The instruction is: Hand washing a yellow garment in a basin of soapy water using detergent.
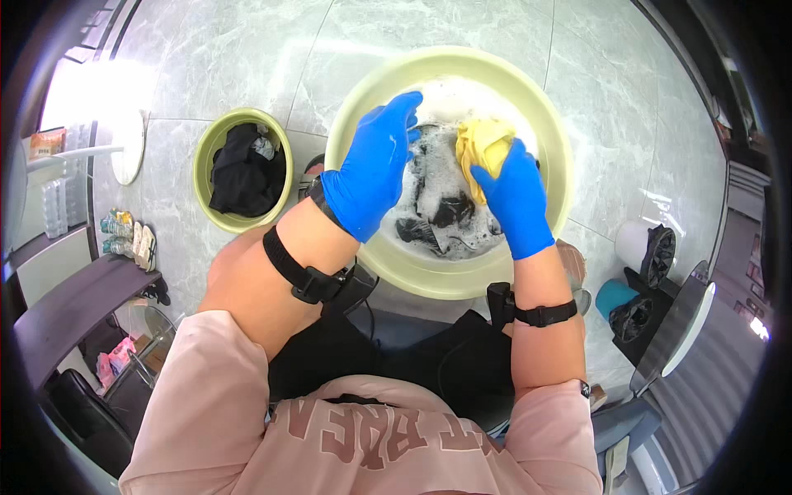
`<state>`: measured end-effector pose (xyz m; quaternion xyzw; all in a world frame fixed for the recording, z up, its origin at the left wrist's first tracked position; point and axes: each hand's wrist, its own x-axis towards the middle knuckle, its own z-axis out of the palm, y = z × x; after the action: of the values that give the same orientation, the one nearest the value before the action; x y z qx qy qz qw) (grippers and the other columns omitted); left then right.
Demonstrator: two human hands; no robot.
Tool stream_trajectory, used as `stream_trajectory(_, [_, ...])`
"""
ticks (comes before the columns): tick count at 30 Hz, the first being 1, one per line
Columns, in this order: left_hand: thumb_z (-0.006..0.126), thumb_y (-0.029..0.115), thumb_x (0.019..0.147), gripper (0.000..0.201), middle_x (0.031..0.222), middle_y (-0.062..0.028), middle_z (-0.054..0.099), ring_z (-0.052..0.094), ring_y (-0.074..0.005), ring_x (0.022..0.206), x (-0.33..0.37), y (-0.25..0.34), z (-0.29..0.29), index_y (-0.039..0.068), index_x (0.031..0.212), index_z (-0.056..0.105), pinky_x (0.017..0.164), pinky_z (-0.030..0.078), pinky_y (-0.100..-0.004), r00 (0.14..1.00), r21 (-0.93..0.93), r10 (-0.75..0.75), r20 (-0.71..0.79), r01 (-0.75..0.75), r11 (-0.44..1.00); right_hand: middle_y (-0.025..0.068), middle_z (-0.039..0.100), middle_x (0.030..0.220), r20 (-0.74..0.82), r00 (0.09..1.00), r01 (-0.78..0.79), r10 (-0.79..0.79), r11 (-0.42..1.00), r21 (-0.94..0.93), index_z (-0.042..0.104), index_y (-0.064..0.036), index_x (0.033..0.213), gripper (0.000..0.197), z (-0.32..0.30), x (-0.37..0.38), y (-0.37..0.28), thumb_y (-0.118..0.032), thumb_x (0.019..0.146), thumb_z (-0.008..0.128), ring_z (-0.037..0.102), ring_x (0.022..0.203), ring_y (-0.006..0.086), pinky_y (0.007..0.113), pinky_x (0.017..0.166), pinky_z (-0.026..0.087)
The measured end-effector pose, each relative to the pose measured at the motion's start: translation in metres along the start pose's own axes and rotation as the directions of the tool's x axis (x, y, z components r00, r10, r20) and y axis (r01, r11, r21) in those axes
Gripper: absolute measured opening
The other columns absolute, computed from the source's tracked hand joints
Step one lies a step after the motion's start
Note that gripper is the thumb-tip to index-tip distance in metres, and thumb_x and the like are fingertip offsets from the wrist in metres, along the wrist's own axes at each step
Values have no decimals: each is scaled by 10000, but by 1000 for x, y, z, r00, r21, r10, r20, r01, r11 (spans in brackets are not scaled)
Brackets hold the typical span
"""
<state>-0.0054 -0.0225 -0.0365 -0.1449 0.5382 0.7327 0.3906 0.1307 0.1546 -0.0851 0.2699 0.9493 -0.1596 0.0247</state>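
Observation:
A large pale-green basin [556, 157] holds foamy water, with dark wet fabric [452, 211] partly under the suds. Gloved in blue, my right hand [515, 198] grips a bunched yellow cloth [480, 147] over the right half of the basin. My left hand [373, 169], in a matching glove, hovers above the basin's left side. Its fingers are stretched out and apart, and nothing shows in them. Part of the foam and fabric is hidden beneath both hands.
To the left, a smaller green basin [201, 169] contains black clothes [242, 180]. A white round stand base [129, 148] and sandals [145, 247] lie farther left. On the right are a teal bin [612, 295] with a black liner and a round glass-like table [691, 326]. Grey tiles [239, 49] cover the floor.

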Motion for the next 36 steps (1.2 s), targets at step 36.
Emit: stream_trajectory(36, [523,326,1013,417,1205,-148,610,637,-308,1043,-23,12,1,66,1338,538,946,499,-409,923,-208,197,332,-132,969,171,572,1269,321,945,-39,53,998,-49,498,-99,1325,499,94,21,-34,-127,848,644,600,1125,431,450,965,506])
